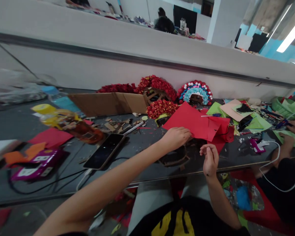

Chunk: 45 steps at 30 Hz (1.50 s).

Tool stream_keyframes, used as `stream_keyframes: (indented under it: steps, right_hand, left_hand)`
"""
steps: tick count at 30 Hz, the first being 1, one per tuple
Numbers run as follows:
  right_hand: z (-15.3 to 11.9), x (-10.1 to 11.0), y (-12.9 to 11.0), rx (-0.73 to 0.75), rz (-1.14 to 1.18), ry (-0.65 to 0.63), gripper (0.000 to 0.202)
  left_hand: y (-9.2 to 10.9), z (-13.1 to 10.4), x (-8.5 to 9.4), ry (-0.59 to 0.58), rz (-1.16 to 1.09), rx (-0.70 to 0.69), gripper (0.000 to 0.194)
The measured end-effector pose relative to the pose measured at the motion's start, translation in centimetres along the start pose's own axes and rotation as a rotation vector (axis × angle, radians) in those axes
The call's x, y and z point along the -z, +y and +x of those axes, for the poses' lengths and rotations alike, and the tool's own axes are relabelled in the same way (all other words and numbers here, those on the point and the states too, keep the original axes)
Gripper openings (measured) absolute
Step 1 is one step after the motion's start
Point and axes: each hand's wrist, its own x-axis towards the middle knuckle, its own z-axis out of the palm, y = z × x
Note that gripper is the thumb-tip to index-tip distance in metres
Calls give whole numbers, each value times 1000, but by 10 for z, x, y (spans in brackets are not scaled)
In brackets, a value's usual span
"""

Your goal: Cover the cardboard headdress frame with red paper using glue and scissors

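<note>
My left hand [178,138] is closed at the lower edge of a large red paper sheet [186,119], its fingers pressed against the edge. Just right of it and nearer to me, my right hand [210,160] is raised with curled fingers; what they hold, if anything, I cannot make out. More folded red paper [218,127] stands right behind that hand. On the table below my left hand is a dark curved cardboard frame [175,159], partly hidden by the arm. A red decorated piece [162,108] lies beyond the sheet.
At left are a phone [105,151], a tea-coloured bottle [81,127] and a purple power strip [40,164] with cables. A cardboard strip [108,104] and a beaded arch [195,91] stand by the partition. At right, a co-worker's hands [291,134] work near green paper [260,123].
</note>
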Motion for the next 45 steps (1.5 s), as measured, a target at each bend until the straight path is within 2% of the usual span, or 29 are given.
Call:
stream_keyframes:
  steps: [3, 5, 9, 14, 16, 19, 26, 31, 36, 39, 41, 43, 45]
  right_hand:
    - [12, -14, -19, 72, 68, -27, 13]
    - [29, -25, -33, 162, 95, -2, 12]
    - [84, -51, -46, 370, 86, 184, 9]
    - [149, -75, -32, 420, -28, 418, 21]
    - [161, -80, -23, 466, -95, 465, 23]
    - [165, -82, -12, 573, -250, 491, 22]
    - [161, -78, 4, 700, -529, 411, 33]
    - [168, -71, 12, 739, -589, 211, 36]
    - [179, -63, 16, 737, -772, 4, 28]
    - [185, -58, 3, 734, -904, -39, 32]
    - [183, -50, -17, 729, -986, 5, 33]
    - [175, -32, -42, 717, -1049, 85, 30]
    - [160, -3, -62, 702, -1054, 173, 23]
  left_hand:
    - [4, 5, 7, -28, -39, 59, 27]
    - [6, 11, 15, -51, -68, 133, 28]
    - [5, 29, 30, -11, -233, 301, 26]
    - [-8, 51, 30, 139, -652, 441, 19]
    - [-12, 57, 23, 196, -818, 480, 17]
    - [-15, 61, 13, 267, -975, 502, 19]
    - [-8, 63, 5, 305, -1220, 539, 23]
    - [-9, 63, 1, 291, -1237, 521, 24]
    - [-9, 62, 3, 298, -1191, 639, 23]
    - [-10, 61, 8, 309, -1164, 646, 21]
    - [-12, 61, 11, 314, -1151, 628, 22]
    - [-15, 61, 13, 309, -1150, 611, 24]
    - [-18, 61, 14, 299, -1159, 606, 25]
